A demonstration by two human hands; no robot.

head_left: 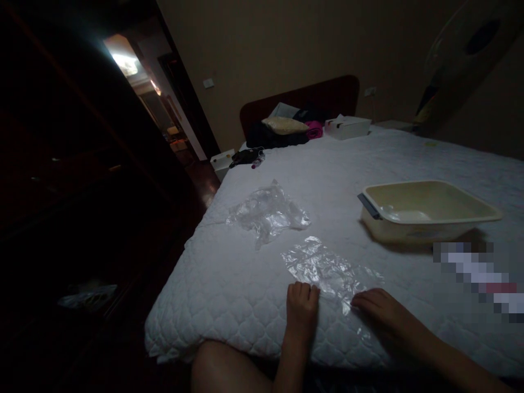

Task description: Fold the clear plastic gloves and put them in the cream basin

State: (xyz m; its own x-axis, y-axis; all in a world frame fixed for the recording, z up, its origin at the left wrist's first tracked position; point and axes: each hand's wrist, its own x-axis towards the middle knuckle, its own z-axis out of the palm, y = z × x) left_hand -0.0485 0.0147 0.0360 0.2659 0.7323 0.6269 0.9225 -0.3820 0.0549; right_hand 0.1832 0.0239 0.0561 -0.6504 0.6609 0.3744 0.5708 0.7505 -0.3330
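Observation:
A crinkled clear plastic bag (323, 266) lies on the white quilted bedding near the bed's front edge. My left hand (302, 305) is closed at its near left edge, the fingers curled down onto the film. On the right side of the same bag, my right hand (379, 311) pinches the edge with its fingers together; the thumb is hard to see in the dim light. Just beyond, a second clear plastic bag (268, 213) is spread out, untouched by either hand.
A cream plastic tub (429, 221) with a grey handle stands on the bed to the right, beside a pixelated patch. Clothes and a cushion (284, 126) are heaped by the headboard (303, 93), next to a white box (347, 127). A fan (470, 49) stands at the far right.

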